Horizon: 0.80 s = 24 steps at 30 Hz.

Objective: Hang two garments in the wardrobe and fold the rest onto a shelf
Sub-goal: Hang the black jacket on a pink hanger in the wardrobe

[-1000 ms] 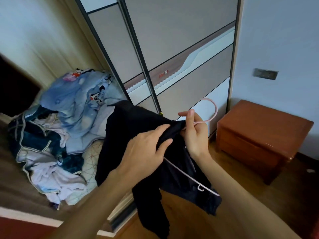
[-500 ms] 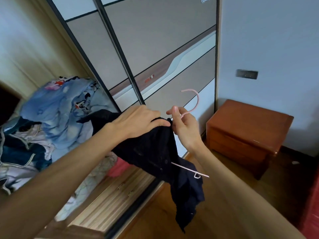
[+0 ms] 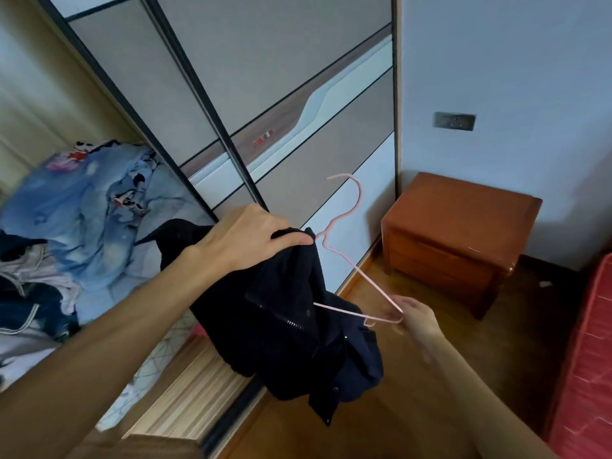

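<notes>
Black jacket (image 3: 291, 329): bunched, held in the air before the wardrobe's sliding door (image 3: 298, 77), partly on a pink hanger (image 3: 364, 279).
Left hand (image 3: 251, 236): grips the jacket's top edge beside the hanger's neck.
Right hand (image 3: 417, 321): blurred, fingers closed on the hanger's bare end, apart from the left.
Clothes pile (image 3: 82, 210): lies left of the door.

Two hands, a left hand (image 3: 251, 236) and a right hand (image 3: 419, 321); one hanger (image 3: 374, 285); one jacket (image 3: 284, 342); one clothes heap (image 3: 82, 220) far left; two doors (image 3: 139, 104) (image 3: 298, 61); one nightstand (image 3: 457, 233) right.

Heaped clothes (image 3: 82, 226) lie in the wardrobe (image 3: 188, 389); a wooden cabinet (image 3: 457, 233) stands on the floor (image 3: 397, 412).
</notes>
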### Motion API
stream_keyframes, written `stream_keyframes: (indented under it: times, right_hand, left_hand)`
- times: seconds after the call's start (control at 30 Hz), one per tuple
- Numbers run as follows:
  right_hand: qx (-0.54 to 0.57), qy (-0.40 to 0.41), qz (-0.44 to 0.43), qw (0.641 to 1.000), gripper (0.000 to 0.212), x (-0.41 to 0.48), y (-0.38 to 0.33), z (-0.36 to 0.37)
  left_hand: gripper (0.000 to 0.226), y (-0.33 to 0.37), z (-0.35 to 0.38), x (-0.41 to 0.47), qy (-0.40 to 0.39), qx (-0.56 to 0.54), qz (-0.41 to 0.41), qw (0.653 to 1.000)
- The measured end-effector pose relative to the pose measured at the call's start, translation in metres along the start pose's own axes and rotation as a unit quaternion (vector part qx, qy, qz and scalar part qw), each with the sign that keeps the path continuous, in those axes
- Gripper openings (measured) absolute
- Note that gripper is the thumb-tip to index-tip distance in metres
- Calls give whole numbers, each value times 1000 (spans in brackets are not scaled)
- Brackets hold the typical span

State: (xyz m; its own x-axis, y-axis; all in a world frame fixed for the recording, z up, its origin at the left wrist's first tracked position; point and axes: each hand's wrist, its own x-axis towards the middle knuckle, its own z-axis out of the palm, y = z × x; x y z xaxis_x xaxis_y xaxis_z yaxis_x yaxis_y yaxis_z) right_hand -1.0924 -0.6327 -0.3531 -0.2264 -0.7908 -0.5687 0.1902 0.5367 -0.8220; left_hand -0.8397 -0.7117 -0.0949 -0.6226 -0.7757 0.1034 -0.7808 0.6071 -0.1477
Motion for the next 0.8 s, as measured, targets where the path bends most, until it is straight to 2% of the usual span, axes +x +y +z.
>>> stream_keyframes:
  times: [0.07, 0.13, 0.23, 0.3, 0.37, 0.43, 0.47, 0.6, 0.7, 0.73, 0.8]
  right_hand:
    - [5, 44, -6, 999, 22, -5, 21, 5]
    - [-2, 38, -12, 999, 24, -12, 38, 13]
    - [-103, -27, -126, 986, 10, -22, 50, 29]
    - [-168, -60, -219, 959, 16, -33, 49, 44]
    - [-232, -24, -325, 917, 30, -41, 46, 62]
    - [-306, 18, -391, 868, 36, -48, 42, 79]
    - [-340, 18, -390, 856, 40, -50, 39, 86]
    - [-399, -38, -295, 868, 63, -53, 25, 104]
    - [-455, -57, -262, 849, 87, -38, 18, 113]
    - [-472, -53, -261, 840, 84, -29, 15, 115]
    - [-477, -37, -284, 831, 52, -14, 4, 115]
  left_hand:
    - [63, -1, 1, -3, 36, 7, 7, 999]
    - [61, -5, 2, -8, 72, -3, 10, 997]
    - [61, -8, 5, -17, 109, -12, -4, 994]
    - [64, -6, 7, -22, 120, -18, -9, 993]
    - [62, -3, 8, -26, 134, -30, -7, 991]
    - [61, 0, 6, -30, 148, -39, -8, 988]
    - [62, 2, 5, -32, 155, -45, -9, 987]
    - [62, 8, -7, -42, 187, -61, -16, 980]
    - [71, 13, -20, -53, 199, -64, -16, 978]
    - [72, 14, -25, -57, 204, -63, -12, 977]
    - [72, 14, -31, -66, 213, -59, -10, 975]
